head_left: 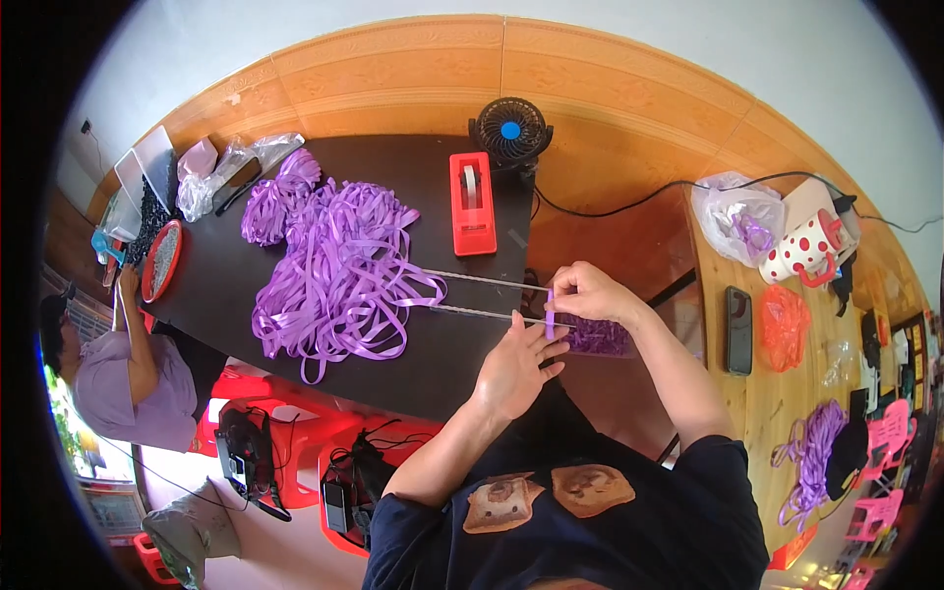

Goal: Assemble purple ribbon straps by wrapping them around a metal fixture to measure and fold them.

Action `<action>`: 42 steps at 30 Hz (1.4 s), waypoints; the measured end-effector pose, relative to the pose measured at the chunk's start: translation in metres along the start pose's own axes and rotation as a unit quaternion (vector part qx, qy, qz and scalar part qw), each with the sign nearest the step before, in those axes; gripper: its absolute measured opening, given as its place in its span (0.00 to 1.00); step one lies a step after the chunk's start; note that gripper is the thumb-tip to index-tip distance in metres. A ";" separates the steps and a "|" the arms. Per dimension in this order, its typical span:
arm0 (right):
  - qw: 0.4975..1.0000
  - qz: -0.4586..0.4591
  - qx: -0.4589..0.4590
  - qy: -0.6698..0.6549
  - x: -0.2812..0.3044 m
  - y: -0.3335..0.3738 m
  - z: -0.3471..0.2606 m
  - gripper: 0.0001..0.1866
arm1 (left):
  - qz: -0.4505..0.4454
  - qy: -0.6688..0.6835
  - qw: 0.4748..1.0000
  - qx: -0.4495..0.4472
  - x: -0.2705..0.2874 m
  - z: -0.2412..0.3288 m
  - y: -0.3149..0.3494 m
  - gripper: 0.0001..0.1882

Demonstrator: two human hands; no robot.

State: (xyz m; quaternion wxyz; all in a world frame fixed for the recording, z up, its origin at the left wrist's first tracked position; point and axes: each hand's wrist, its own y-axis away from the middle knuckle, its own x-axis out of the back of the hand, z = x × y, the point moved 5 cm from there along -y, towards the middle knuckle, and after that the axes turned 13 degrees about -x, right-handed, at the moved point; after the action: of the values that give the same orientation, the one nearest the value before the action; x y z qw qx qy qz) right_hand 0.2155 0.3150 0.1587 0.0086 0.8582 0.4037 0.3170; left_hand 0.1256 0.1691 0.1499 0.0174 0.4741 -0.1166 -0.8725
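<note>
Two thin metal rods (pixel 489 279) run side by side past the dark table's edge, their far ends at a big tangled heap of shiny purple ribbon (pixel 334 265). Across the rods near me lies a short piece of purple ribbon (pixel 551 313). My right hand (pixel 586 293) pinches its upper part between thumb and fingers. Just below, my left hand (pixel 513 370) is turned palm up with fingers spread, the thumb by the lower rod and the fingertips beside the ribbon's lower end. Beneath my hands is a clear bag of dark purple pieces (pixel 602 337), partly hidden.
On the dark table (pixel 423 369) stand a red tape dispenser (pixel 473 202) and a black fan (pixel 510 131). At left, a person (pixel 133 379) sits by a red tray (pixel 163 261). The wooden table (pixel 723 403) at right holds a phone (pixel 738 330), a spotted mug (pixel 801 251) and more ribbon.
</note>
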 end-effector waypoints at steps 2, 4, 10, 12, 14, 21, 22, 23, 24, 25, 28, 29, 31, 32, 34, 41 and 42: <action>1.000 0.014 -0.027 0.008 -0.001 0.000 -0.003 0.12 | -0.001 0.001 1.000 0.000 0.002 -0.001 -0.001 0.36; 0.980 0.024 -0.166 0.103 0.000 0.004 -0.015 0.11 | -0.001 0.003 1.000 -0.002 0.003 -0.001 0.000 0.37; 0.897 0.192 -0.164 0.364 -0.012 0.024 -0.063 0.12 | -0.005 -0.010 1.000 -0.007 -0.001 0.000 -0.001 0.36; 0.879 0.240 -0.142 0.387 -0.019 0.030 -0.066 0.12 | -0.007 0.000 1.000 -0.006 0.000 -0.001 -0.002 0.34; 0.859 0.286 -0.118 0.409 -0.024 0.035 -0.070 0.12 | -0.006 0.000 1.000 -0.005 -0.002 0.000 -0.001 0.33; 0.869 0.383 -0.065 0.307 -0.022 0.051 -0.054 0.15 | -0.004 -0.002 1.000 -0.003 0.000 -0.003 -0.001 0.33; 0.883 0.404 -0.031 0.237 -0.018 0.056 -0.049 0.17 | -0.003 -0.003 1.000 -0.004 0.002 -0.002 -0.002 0.33; 0.908 0.370 -0.065 0.183 -0.014 0.058 -0.038 0.16 | -0.003 -0.008 1.000 -0.001 0.003 -0.002 -0.002 0.33; 0.939 0.336 -0.059 0.030 -0.011 0.056 -0.014 0.15 | -0.008 -0.014 1.000 0.005 0.002 -0.003 -0.002 0.33; 0.947 0.291 -0.050 -0.124 -0.009 0.053 -0.002 0.14 | -0.007 -0.014 1.000 0.008 0.002 -0.003 -0.001 0.33; 0.937 0.173 -0.116 -0.282 -0.015 0.049 0.034 0.10 | -0.009 -0.025 1.000 0.004 0.000 0.000 0.000 0.32; 0.914 0.142 -0.106 -0.364 -0.019 0.048 0.042 0.10 | -0.010 -0.020 1.000 0.003 0.000 0.000 0.000 0.32; 0.903 0.112 -0.097 -0.403 -0.023 0.048 0.036 0.11 | -0.008 -0.015 1.000 0.001 0.003 0.000 0.000 0.32; 0.890 0.084 -0.087 -0.440 -0.026 0.047 0.033 0.12 | -0.012 -0.011 1.000 0.001 0.003 -0.001 0.000 0.32; 0.879 0.057 -0.080 -0.467 -0.025 0.046 0.036 0.12 | -0.014 -0.008 1.000 0.000 0.002 -0.001 -0.001 0.32; 0.862 0.116 -0.124 -0.479 -0.033 0.037 0.007 0.37 | -0.005 -0.018 1.000 0.005 -0.002 0.000 0.000 0.32; 0.882 0.169 -0.110 -0.425 -0.032 0.033 0.002 0.37 | -0.005 -0.016 1.000 0.004 -0.003 0.000 0.001 0.32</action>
State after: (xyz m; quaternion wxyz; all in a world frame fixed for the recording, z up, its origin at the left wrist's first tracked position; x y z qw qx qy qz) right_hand 0.2242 0.2703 0.1489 0.2200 0.9593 0.1724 -0.0394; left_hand 0.1270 0.1689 0.1522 0.0097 0.4606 -0.1180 -0.8796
